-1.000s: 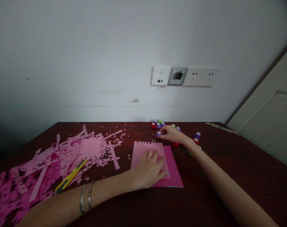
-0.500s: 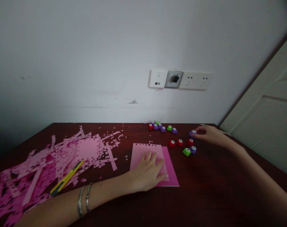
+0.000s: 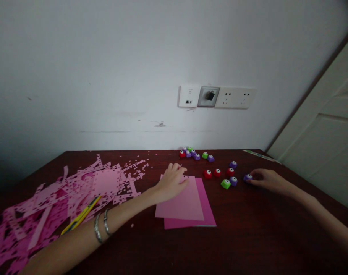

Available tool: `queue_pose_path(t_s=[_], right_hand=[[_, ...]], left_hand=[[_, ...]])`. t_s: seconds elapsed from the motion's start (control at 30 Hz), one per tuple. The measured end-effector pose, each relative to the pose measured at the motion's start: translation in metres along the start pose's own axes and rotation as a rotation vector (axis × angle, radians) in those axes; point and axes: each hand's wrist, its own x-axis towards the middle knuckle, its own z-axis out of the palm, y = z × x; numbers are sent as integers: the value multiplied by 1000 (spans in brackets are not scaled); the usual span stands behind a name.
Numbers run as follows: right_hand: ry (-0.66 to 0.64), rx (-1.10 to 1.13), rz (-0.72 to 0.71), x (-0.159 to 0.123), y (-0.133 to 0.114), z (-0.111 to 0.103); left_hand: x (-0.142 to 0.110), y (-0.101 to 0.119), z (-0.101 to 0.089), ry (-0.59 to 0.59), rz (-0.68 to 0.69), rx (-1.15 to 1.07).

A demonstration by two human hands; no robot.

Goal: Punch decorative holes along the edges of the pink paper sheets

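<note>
On the tabletop at the right, the thumb and fingers of my right hand [image 3: 262,179] are closed on a small purple craft punch [image 3: 247,178]. My left hand [image 3: 172,181] is over the top edge of a light pink paper sheet [image 3: 181,206], its fingers curled and the thumb apart from them. Whether its fingertips touch the sheet is hard to tell. Small shapes are punched along that edge, partly hidden by the hand. Beneath it, a darker pink sheet [image 3: 206,202] sticks out at the right and front. Close to my right hand are another purple punch [image 3: 233,164], red punches and a green punch [image 3: 225,184].
Punched pink paper scraps [image 3: 105,181] cover the left of the table, with a yellow utility knife [image 3: 82,214] on them. Several more punches [image 3: 193,153] sit near the wall. A narrow patterned strip [image 3: 261,155] lies at the back right. Sockets [image 3: 235,98] are on the wall.
My left hand has moved up from the middle of the light pink sheet to its top edge. My right hand has shifted right and nearer, now with a purple punch apart from the group.
</note>
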Motion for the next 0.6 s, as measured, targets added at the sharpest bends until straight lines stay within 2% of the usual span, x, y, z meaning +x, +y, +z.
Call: queue_pose_path(t_s=[0.17,0.27,0.37,0.43,0.5,0.6], right_hand=[[-4,-16,-11,1,7,-3],[21,-56,-5,3,-11,-18],[40,-28,-131,11,-54,-30],[72,-4,-198,21,-92,-30],[100,32,-259,35,-130,-21],[122,54,-285,61,-179,4]], left_hand=[[34,-45,-4,117,-33,-100],[58,-73,-6,127,-87,-112],[83,-97,-5,78,-177,-155],[98,-109,-1,43,-204,-185],[111,-117,6,11,-198,-210],[126,-124,19,-38,-174,-248]])
